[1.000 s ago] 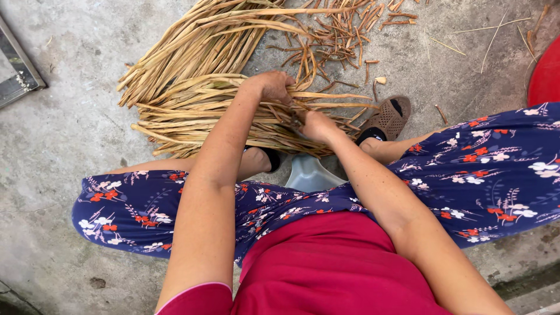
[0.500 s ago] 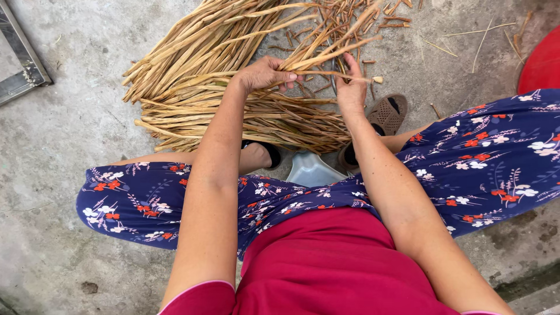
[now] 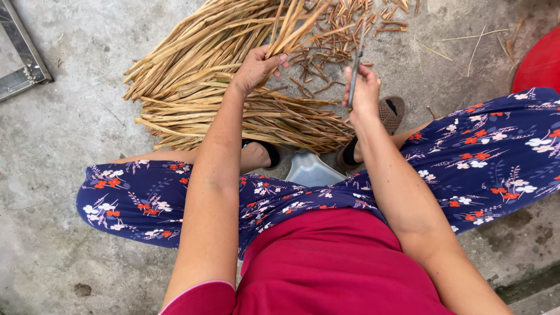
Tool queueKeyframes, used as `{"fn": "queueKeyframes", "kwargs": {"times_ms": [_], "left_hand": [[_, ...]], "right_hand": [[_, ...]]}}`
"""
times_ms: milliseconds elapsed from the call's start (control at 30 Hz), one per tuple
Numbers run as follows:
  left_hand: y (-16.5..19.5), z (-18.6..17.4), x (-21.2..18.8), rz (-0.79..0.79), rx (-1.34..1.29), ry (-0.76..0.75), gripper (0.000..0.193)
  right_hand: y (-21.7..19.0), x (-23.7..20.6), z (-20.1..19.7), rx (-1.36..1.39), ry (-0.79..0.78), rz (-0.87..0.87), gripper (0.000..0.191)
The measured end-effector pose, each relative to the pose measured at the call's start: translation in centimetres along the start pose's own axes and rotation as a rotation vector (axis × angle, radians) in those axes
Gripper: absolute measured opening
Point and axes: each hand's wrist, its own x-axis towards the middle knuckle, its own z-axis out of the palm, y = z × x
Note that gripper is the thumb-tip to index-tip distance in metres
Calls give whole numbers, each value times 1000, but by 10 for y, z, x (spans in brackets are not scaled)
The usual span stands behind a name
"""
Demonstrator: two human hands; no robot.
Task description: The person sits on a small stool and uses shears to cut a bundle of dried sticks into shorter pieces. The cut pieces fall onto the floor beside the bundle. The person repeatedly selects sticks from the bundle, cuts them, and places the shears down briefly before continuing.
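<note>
Dried stalks (image 3: pixel 291 29) in left hand (image 3: pixel 255 69), perhaps knife (image 3: pixel 354 70) in right hand (image 3: pixel 363 93)

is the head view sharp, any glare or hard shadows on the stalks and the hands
Head view: soft, even daylight, no glare; only faint shadows under the dried stalks. Left hand gripping a bunch and right hand holding a thin blade are both sharp, with no visible motion blur. Slight wide-angle stretch at the edges.

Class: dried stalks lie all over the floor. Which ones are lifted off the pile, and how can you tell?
The small bunch of stalks in the left hand: its grip raises them; the rest lie flat.
</note>
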Motion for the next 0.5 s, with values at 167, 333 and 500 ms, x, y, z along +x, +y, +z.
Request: {"fn": "queueKeyframes", "kwargs": {"times_ms": [167, 333, 500], "left_hand": [[1, -1, -7, -72, -6, 161, 29], [6, 2, -8, -95, -34, 174, 31], [7, 4, -11, -94, -25, 81, 29]], "right_hand": [[-8, -58, 12, -44, -149, -111, 57], [-4, -85, 15, -325, -264, -150, 62], [-9, -68, 19, -388, -298, -189, 60]]}}
